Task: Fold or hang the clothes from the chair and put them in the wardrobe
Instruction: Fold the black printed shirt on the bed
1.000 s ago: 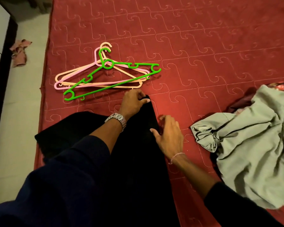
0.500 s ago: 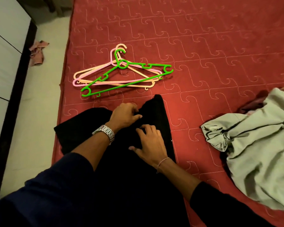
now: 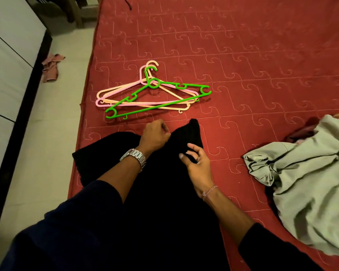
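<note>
A black garment (image 3: 164,192) lies spread on the red bedspread (image 3: 243,55) in front of me. My left hand (image 3: 155,134), with a metal watch on the wrist, is closed on the garment's upper edge. My right hand (image 3: 197,165) rests on the black cloth just right of it, fingers curled and pinching the fabric. A green hanger (image 3: 157,98) lies on top of a pink hanger (image 3: 114,101) and a peach hanger (image 3: 170,94) just beyond my hands.
A crumpled grey-green garment (image 3: 309,184) sits at the right over some dark red patterned cloth (image 3: 301,133). The bed's left edge drops to a pale floor with a small pink rag (image 3: 51,67). A white wardrobe front (image 3: 6,61) stands at far left.
Both hands slid back along the black garment from its far tip. The right hand went from lying flat beside the cloth to pinching it. The camera view shifted left.
</note>
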The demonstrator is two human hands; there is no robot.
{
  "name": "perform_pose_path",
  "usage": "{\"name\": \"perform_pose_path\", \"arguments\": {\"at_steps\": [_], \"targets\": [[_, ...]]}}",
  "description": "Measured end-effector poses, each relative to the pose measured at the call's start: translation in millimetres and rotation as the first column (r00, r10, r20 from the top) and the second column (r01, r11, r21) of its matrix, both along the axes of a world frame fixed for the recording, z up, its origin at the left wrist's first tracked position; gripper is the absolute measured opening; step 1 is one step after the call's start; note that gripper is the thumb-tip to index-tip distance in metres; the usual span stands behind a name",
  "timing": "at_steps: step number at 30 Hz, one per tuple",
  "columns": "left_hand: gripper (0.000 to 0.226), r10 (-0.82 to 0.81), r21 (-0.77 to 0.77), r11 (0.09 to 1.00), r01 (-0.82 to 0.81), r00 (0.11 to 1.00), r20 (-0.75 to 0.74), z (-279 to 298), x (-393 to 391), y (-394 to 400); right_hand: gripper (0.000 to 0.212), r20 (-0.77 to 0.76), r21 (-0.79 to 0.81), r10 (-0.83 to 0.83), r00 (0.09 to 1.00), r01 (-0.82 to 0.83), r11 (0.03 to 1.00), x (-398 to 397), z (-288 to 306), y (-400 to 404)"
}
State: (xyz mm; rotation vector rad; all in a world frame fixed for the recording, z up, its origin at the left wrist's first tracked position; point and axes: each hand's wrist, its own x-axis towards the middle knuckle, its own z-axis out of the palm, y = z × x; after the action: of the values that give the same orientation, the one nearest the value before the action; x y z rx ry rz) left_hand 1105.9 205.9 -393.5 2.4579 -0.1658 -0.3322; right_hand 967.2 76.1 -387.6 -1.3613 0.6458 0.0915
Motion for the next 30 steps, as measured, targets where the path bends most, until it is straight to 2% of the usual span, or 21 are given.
{"name": "perform_pose_path", "arguments": {"at_steps": [4, 6, 8, 11, 14, 17, 20, 22, 23, 24, 25, 28, 30], "targets": [[0.016, 0.009, -0.105, 0.994, 0.0, 0.996, 0.084, -2.8, -4.2, -2.5, 0.043, 0.064, -0.122, 0.101, 0.993, -0.092, 0.988, 4.3, -11.7, -20.7], [0.026, -0.085, -0.168, 0.98, 0.105, 0.989, 0.117, -1.7, -10.1, -5.0, 0.037, 0.074, -0.238, 0.08, 0.994, -0.06, 0.969, 11.0, -15.1, -25.5], [0.034, -0.218, -0.168, 0.959, 0.229, 0.973, 0.079, 3.2, -18.0, -7.9, 0.028, 0.035, -0.327, 0.0, 0.999, 0.011, 0.945, 17.1, -19.2, -28.2], [0.043, -0.387, 0.031, 0.922, 0.386, 0.92, 0.064, 9.3, -23.5, -11.4, 0.009, -0.037, -0.408, -0.068, 0.997, 0.047, 0.912, 18.2, -26.5, -30.2], [0.032, -0.483, 0.226, 0.865, 0.448, 0.866, 0.128, 8.1, -18.5, -14.0, 0.029, -0.085, -0.484, -0.055, 0.995, 0.007, 0.875, 13.6, -32.6, -33.3], [0.03, -0.455, 0.24, 0.877, 0.415, 0.879, 0.142, 6.9, -13.7, -20.0, 0.038, -0.168, -0.549, -0.039, 0.985, -0.06, 0.834, 10.3, -34.5, -36.3], [0.051, -0.464, 0.149, 0.881, 0.448, 0.881, 0.091, 9.0, -8.6, -20.2, 0.042, -0.217, -0.574, -0.016, 0.976, -0.114, 0.811, 8.8, -35.0, -37.0], [0.076, -0.615, 0.265, 0.761, 0.592, 0.788, 0.006, 14.3, -6.4, -15.0, 0.04, -0.22, -0.577, -0.011, 0.975, -0.121, 0.808, 9.9, -35.7, -38.8], [0.081, -0.679, 0.359, 0.679, 0.641, 0.734, -0.026, 14.9, -5.4, -12.0, 0.039, -0.213, -0.577, -0.012, 0.977, -0.116, 0.808, 10.7, -36.7, -39.5], [0.076, -0.711, 0.423, 0.629, 0.652, 0.703, -0.026, 13.7, -4.7, -9.5, 0.039, -0.203, -0.576, -0.015, 0.979, -0.107, 0.81, 10.9, -37.7, -39.6], [0.065, -0.71, 0.444, 0.631, 0.635, 0.704, 0.002, 11.8, -3.6, -7.1, 0.039, -0.194, -0.582, -0.016, 0.981, -0.102, 0.807, 10.2, -39.2, -39.2], [0.035, -0.623, 0.348, 0.744, 0.571, 0.781, 0.051, 10.0, -0.6, -1.9, 0.039, -0.167, -0.623, 0.0, 0.986, -0.106, 0.775, 6.3, -42.6, -35.3], [0.028, -0.608, 0.289, 0.758, 0.585, 0.794, -0.014, 11.0, 3.7, -3.0, 0.039, -0.153, -0.642, 0.006, 0.988, -0.104, 0.759, 4.9, -43.3, -34.6]]}}
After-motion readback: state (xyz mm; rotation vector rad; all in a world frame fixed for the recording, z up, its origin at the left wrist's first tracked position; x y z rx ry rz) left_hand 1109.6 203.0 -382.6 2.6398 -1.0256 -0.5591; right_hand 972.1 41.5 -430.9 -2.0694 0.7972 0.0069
